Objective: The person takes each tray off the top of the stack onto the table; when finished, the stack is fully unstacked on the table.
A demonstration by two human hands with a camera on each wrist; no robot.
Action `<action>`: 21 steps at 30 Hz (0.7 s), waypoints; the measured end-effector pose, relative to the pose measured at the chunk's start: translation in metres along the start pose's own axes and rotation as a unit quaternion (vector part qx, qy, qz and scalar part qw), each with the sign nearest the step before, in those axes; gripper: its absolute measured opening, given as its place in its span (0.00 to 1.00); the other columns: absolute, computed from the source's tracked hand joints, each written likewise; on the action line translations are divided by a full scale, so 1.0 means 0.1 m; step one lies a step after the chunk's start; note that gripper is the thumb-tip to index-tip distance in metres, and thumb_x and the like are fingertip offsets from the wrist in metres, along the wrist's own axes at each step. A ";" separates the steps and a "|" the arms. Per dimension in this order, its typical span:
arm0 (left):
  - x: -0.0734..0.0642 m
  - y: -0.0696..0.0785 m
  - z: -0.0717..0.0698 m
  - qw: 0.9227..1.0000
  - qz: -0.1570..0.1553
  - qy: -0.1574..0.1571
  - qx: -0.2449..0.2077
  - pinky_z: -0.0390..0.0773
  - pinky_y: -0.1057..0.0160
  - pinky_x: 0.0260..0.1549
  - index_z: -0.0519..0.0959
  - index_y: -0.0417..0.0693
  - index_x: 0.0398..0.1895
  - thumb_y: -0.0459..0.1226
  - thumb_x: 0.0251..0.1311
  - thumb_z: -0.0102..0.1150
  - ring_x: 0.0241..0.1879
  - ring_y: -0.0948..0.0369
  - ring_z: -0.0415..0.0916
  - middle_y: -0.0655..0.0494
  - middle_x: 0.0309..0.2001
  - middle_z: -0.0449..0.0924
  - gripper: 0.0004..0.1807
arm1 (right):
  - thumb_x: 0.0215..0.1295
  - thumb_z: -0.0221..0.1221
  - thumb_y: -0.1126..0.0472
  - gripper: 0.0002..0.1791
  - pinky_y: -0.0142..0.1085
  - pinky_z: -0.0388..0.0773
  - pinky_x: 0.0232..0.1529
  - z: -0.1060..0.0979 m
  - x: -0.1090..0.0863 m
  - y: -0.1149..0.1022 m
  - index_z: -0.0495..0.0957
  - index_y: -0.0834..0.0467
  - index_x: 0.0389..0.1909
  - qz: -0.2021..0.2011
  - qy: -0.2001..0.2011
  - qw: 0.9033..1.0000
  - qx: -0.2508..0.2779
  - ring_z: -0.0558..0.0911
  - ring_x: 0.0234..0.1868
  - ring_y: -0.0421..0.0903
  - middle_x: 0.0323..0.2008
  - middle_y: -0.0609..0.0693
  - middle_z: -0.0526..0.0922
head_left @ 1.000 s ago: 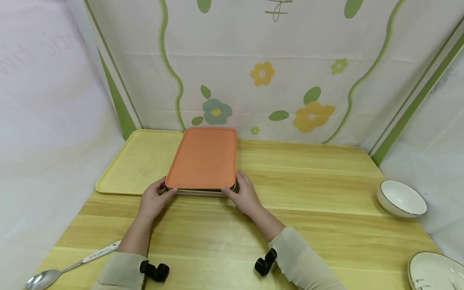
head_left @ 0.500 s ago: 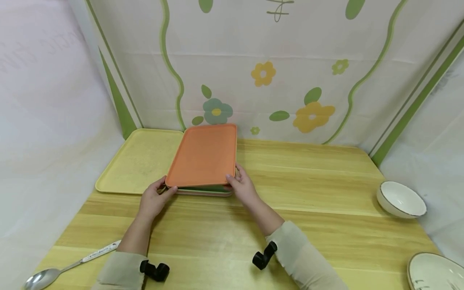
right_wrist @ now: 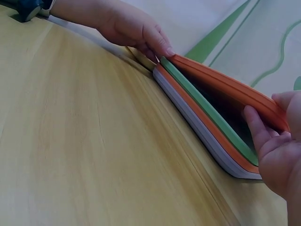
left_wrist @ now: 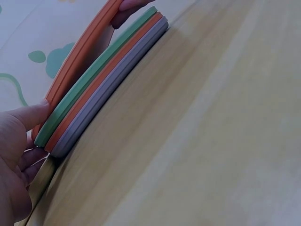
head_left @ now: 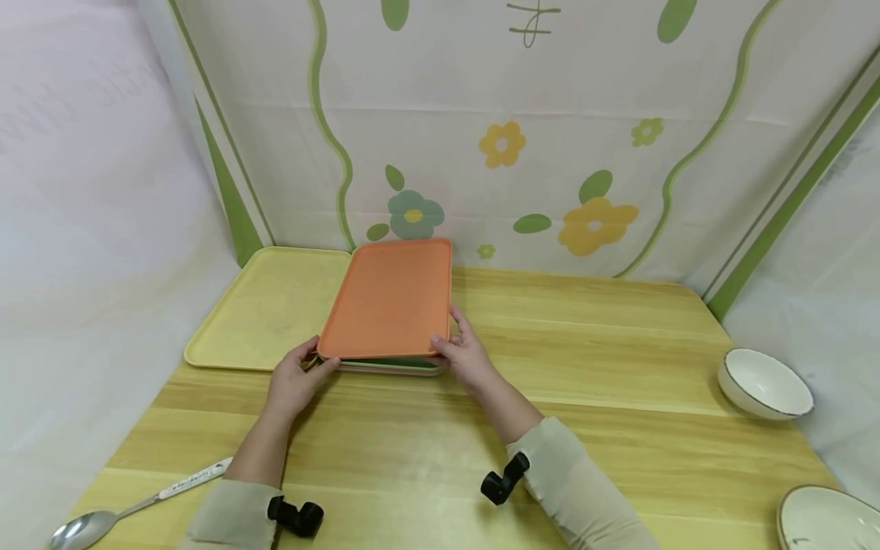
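An orange tray (head_left: 388, 298) lies tilted on top of a stack, its front right corner raised. My right hand (head_left: 470, 359) pinches that corner, thumb above and fingers beneath. At the front left corner my left hand (head_left: 292, 386) holds the same tray, its thumb on the rim and its other fingers partly hidden around the stack's side. Below, the left wrist view shows the edges of a green tray (left_wrist: 91, 73), a second orange tray (left_wrist: 100, 81) and a greyish-purple tray (left_wrist: 109, 88). A dark gap opens between the top tray and the green one, wider toward the right.
A yellow tray (head_left: 271, 305) lies flat left of the stack. A metal spoon (head_left: 137, 504) with a patterned handle is at the table's front left. Far right are a white bowl (head_left: 763, 382) and a white plate (head_left: 832, 523), partly cut off. A printed cloth (head_left: 440, 99) hangs behind.
My right hand has raised the front right corner of the top orange tray, exposing the green tray under it. The left hand keeps its place at the left corner.
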State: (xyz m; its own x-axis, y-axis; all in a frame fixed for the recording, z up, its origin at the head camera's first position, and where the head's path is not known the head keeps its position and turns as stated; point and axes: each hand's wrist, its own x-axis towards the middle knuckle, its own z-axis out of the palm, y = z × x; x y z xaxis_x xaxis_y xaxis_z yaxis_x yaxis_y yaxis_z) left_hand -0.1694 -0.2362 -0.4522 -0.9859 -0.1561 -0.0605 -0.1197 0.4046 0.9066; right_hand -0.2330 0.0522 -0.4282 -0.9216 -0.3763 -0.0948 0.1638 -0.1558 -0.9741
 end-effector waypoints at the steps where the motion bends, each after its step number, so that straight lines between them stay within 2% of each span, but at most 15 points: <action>1: 0.00 0.00 0.00 1.000 -0.001 0.002 0.000 0.61 0.46 0.71 0.57 0.38 0.75 0.48 0.64 0.62 0.73 0.43 0.57 0.38 0.74 0.58 0.43 | 0.72 0.51 0.70 0.44 0.34 0.85 0.46 0.00 0.00 0.00 0.37 0.49 0.79 -0.002 0.000 1.000 0.002 0.82 0.36 0.38 0.33 0.47 0.78; 7: 0.00 0.00 0.01 1.000 -0.006 -0.001 0.005 0.63 0.48 0.70 0.56 0.37 0.75 0.48 0.63 0.63 0.73 0.42 0.57 0.37 0.74 0.56 0.44 | 0.72 0.50 0.72 0.43 0.33 0.85 0.45 -0.05 -0.03 -0.02 0.38 0.49 0.79 0.000 0.005 1.000 0.014 0.84 0.37 0.39 0.36 0.49 0.80; 13: 0.01 -0.02 0.01 1.000 0.008 0.002 0.010 0.65 0.51 0.69 0.56 0.35 0.74 0.43 0.63 0.64 0.72 0.42 0.57 0.36 0.74 0.57 0.43 | 0.72 0.49 0.71 0.43 0.32 0.84 0.46 -0.18 -0.11 -0.08 0.38 0.46 0.79 0.001 0.016 0.999 0.031 0.86 0.39 0.41 0.40 0.51 0.81; 21: 0.01 -0.03 0.02 0.999 0.014 0.013 0.029 0.66 0.50 0.68 0.58 0.35 0.73 0.42 0.62 0.65 0.71 0.41 0.60 0.36 0.73 0.59 0.42 | 0.73 0.49 0.70 0.43 0.34 0.83 0.50 -0.41 -0.25 -0.17 0.36 0.47 0.79 -0.019 0.013 0.999 0.026 0.86 0.39 0.39 0.38 0.46 0.84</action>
State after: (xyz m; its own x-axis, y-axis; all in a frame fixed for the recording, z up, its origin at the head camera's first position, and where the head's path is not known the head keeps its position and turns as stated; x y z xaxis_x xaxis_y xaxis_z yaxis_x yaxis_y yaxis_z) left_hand -0.1705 -0.2361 -0.4552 -0.9857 -0.1667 -0.0241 -0.0995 0.4610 0.8818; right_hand -0.2272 0.1013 -0.4176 -0.9365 -0.3450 -0.0633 0.1454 -0.2174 -0.9652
